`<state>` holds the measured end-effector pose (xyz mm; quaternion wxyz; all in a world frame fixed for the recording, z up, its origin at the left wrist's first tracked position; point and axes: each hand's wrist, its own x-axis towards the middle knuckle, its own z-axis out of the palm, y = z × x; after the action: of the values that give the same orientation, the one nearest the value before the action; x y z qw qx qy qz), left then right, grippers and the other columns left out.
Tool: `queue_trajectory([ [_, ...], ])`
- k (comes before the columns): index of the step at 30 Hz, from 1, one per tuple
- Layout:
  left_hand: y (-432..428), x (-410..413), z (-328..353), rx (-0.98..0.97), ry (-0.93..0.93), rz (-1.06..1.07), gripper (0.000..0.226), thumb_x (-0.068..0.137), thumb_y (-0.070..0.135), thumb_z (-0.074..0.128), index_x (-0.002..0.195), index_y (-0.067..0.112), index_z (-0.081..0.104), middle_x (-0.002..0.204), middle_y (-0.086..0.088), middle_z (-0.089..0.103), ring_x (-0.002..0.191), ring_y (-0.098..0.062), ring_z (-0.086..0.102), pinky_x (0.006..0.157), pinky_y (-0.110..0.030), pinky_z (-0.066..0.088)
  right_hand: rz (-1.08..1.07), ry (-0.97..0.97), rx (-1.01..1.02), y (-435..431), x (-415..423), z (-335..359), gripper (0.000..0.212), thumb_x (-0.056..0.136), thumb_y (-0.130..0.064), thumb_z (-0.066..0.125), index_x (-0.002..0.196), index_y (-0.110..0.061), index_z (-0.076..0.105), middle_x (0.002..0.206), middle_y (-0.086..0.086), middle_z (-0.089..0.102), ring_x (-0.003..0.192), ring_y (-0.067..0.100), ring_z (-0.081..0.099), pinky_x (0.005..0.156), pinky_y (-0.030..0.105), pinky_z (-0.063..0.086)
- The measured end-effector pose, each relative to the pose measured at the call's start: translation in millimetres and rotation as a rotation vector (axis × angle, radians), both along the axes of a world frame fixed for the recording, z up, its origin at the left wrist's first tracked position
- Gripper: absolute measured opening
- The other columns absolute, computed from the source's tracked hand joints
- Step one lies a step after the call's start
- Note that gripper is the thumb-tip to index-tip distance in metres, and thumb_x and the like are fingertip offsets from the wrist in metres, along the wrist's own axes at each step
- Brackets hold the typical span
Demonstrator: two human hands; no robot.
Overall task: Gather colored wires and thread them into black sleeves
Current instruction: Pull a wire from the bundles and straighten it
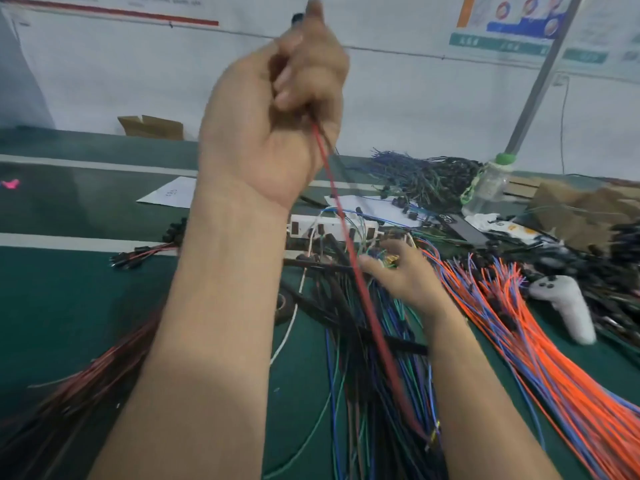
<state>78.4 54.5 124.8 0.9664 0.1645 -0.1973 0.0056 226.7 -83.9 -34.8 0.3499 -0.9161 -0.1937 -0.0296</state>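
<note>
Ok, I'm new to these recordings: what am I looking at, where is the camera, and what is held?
No machine here: a person works with bare hands, filmed by one head-worn camera looking down. The left hand is raised, its grip closed round a red wire that trails down towards the green table. The right hand rests among loose blue, green and black wires; whether it holds any is unclear. Orange wires, a power strip and a bottle lie nearby.
</note>
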Motion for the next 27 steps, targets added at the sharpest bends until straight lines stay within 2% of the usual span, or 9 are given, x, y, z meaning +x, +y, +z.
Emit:
queue_trajectory([
  [3,-24.3,7.6,-2.7,-0.136,0.087,-0.093,0.031,0.065,-0.026,0.037,0.074,0.003,0.045,0.053,-0.008,0.034,0.047,-0.007,0.026,0.037,-0.019,0.028,0.078,-0.007,-0.329,12.0,-2.5,-19.1,0.101,0.068,-0.079,0.056,0.15,-0.028,0.023,0.158,0.008,0.018,0.147,0.029,0.01,0.117,0.053,0.011],
  [5,-37.3,19.6,-18.2,-0.212,0.181,-0.153,0.034,0.069,-0.02,0.037,0.083,0.009,0.044,0.053,-0.009,0.038,0.046,-0.006,0.027,0.033,-0.019,0.029,0.155,0.049,-0.447,24.9,-3.4,-31.0,0.112,0.065,-0.077,0.062,0.152,-0.032,0.007,0.161,0.007,0.003,0.148,0.031,-0.003,0.115,0.059,0.0],
  [8,-38.5,34.0,-48.7,-0.217,0.313,-0.141,0.04,0.069,-0.021,0.04,0.093,0.01,0.045,0.058,-0.006,0.04,0.045,-0.011,0.035,0.03,-0.02,0.031,0.201,0.096,-0.564,33.5,0.0,-38.8,0.113,0.069,-0.061,0.071,0.153,-0.029,0.001,0.16,0.01,-0.007,0.146,0.034,-0.01,0.112,0.062,-0.006],
  [9,-35.4,36.5,-57.6,-0.218,0.338,-0.118,0.039,0.068,-0.022,0.041,0.094,0.006,0.047,0.057,-0.007,0.042,0.042,-0.014,0.039,0.029,-0.019,0.031,0.166,0.092,-0.574,33.4,2.1,-38.9,0.111,0.072,-0.058,0.07,0.153,-0.026,0.002,0.16,0.013,-0.003,0.146,0.035,-0.006,0.112,0.061,-0.004],
  [11,-27.9,39.1,-71.0,-0.236,0.368,-0.067,0.028,0.073,-0.018,0.04,0.092,-0.001,0.05,0.056,-0.009,0.043,0.035,-0.02,0.043,0.028,-0.018,0.031,0.044,0.01,-0.573,32.3,5.0,-37.8,0.103,0.074,-0.057,0.069,0.149,-0.016,0.013,0.153,0.02,0.022,0.143,0.037,0.016,0.113,0.058,0.009],
  [14,-17.2,45.0,-82.8,-0.271,0.401,0.024,0.019,0.079,-0.01,0.038,0.09,-0.005,0.052,0.054,-0.008,0.044,0.031,-0.019,0.043,0.025,-0.018,0.032,-0.059,-0.05,-0.523,30.5,5.9,-37.3,0.066,0.084,-0.047,0.061,0.133,-0.01,0.035,0.136,0.015,0.048,0.125,0.032,0.047,0.107,0.049,0.026],
  [19,-7.5,53.3,-95.6,-0.275,0.436,0.116,0.018,0.078,-0.008,0.039,0.085,-0.005,0.055,0.053,-0.005,0.044,0.031,-0.014,0.042,0.027,-0.014,0.03,-0.059,0.096,-0.407,28.6,7.9,-38.5,0.054,0.088,-0.036,0.061,0.128,-0.007,0.04,0.131,0.014,0.051,0.12,0.032,0.051,0.101,0.045,0.039],
  [22,-2.6,54.1,-99.4,-0.278,0.461,0.153,0.018,0.078,-0.007,0.039,0.084,-0.005,0.055,0.054,-0.003,0.044,0.031,-0.012,0.041,0.028,-0.014,0.031,-0.066,0.181,-0.364,27.3,9.0,-34.1,0.043,0.089,-0.029,0.061,0.123,-0.007,0.045,0.119,0.015,0.057,0.109,0.032,0.056,0.094,0.041,0.046],
  [27,11.1,45.3,-93.3,-0.317,0.432,0.183,0.019,0.081,-0.007,0.036,0.08,-0.008,0.055,0.057,-0.002,0.042,0.032,-0.013,0.04,0.028,-0.012,0.03,-0.065,0.154,-0.266,16.4,10.7,-0.3,0.019,0.092,-0.017,0.055,0.103,-0.002,0.057,0.086,0.013,0.058,0.079,0.03,0.057,0.066,0.032,0.045],
])
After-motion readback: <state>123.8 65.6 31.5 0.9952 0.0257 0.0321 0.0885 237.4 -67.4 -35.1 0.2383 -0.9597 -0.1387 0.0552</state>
